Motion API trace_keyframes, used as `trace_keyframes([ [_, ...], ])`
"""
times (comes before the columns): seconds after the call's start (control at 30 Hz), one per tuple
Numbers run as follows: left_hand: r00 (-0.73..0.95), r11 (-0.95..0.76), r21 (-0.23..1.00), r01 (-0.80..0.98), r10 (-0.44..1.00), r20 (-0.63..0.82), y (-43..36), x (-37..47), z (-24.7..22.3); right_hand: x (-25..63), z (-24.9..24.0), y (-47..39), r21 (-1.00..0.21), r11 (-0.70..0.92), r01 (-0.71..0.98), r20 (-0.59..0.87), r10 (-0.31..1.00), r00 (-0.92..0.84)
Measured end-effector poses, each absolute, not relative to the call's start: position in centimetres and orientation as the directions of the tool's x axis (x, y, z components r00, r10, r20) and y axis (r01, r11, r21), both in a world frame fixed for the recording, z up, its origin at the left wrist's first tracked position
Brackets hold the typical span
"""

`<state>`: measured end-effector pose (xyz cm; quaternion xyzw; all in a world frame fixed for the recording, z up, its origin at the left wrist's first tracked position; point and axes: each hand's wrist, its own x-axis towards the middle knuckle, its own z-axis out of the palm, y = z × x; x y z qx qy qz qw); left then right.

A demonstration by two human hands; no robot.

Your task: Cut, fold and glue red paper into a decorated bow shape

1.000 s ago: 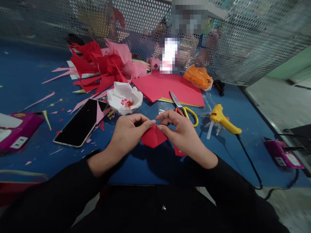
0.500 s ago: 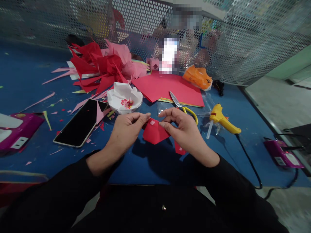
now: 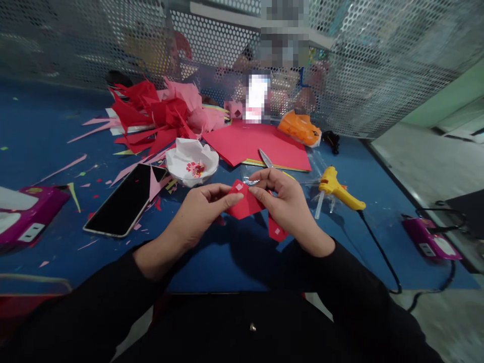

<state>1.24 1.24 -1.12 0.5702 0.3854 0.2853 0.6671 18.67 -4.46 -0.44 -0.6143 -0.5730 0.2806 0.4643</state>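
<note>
Between my two hands is a folded piece of red paper [image 3: 245, 205] with a small pale square on its upper left face. My left hand [image 3: 202, 209] pinches its left edge between thumb and fingers. On the other side, my right hand [image 3: 285, 204] grips the paper's upper right part with thumb and index finger. A lower red flap [image 3: 278, 231], also bearing a pale square, hangs below my right palm; whether it joins the held piece is hidden. Just beyond my right hand lie scissors [image 3: 265, 158], their yellow handles mostly covered by the hand.
A white paper-lined bowl [image 3: 192, 164] holds tiny scraps. Around it are a black phone [image 3: 124, 201], red paper cuttings [image 3: 151, 108], red sheets [image 3: 260, 143] and an orange packet [image 3: 300, 128]. A yellow glue gun [image 3: 340, 189] and purple power strips [image 3: 431, 237] flank the work area.
My left fingers have shifted from the paper's top corner down to its left edge, and the paper has turned slightly. The whole view has tilted up a little. My right hand keeps its grip.
</note>
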Motion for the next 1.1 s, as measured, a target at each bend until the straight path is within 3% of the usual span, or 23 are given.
trace_keyframes([
  [0.1, 0.559, 0.221, 0.971, 0.095, 0.795, -0.236, 1.1, 1.2, -1.1, 19.0, 0.0, -4.4, -0.861, 0.126, 0.493, 0.242, 0.953, 0.18],
  [0.2, 0.507, 0.268, 0.962, 0.045, 0.824, -0.253, 1.3, 1.2, -1.3, 21.3, 1.3, -5.2, -0.709, 0.183, 0.681, 0.458, 0.854, 0.248],
  [0.3, 0.48, 0.292, 0.957, -0.004, 0.84, -0.254, 1.6, 1.2, -1.5, 25.7, 2.2, -7.2, -0.459, -0.053, 0.887, 0.62, 0.696, 0.363],
  [0.4, 0.446, 0.316, 0.948, -0.043, 0.855, -0.265, 1.9, 1.2, -1.6, 30.7, 1.7, -9.7, -0.225, -0.404, 0.887, 0.573, 0.681, 0.456],
  [0.47, 0.429, 0.335, 0.94, -0.06, 0.859, -0.279, 2.0, 1.2, -1.6, 33.1, 0.8, -11.0, -0.038, -0.468, 0.883, 0.435, 0.787, 0.437],
  [0.53, 0.418, 0.342, 0.937, -0.074, 0.863, -0.282, 2.1, 1.2, -1.6, 34.5, -0.3, -11.8, 0.057, -0.469, 0.881, 0.314, 0.846, 0.43],
  [0.93, 0.409, 0.332, 0.942, -0.056, 0.868, -0.282, 2.2, 1.1, -1.4, 34.1, -1.8, -10.7, 0.236, -0.446, 0.863, 0.192, 0.892, 0.409],
  [1.1, 0.417, 0.327, 0.942, -0.075, 0.868, -0.268, 2.1, 1.1, -1.6, 34.4, -1.9, -10.5, 0.168, -0.445, 0.88, 0.241, 0.884, 0.401],
])
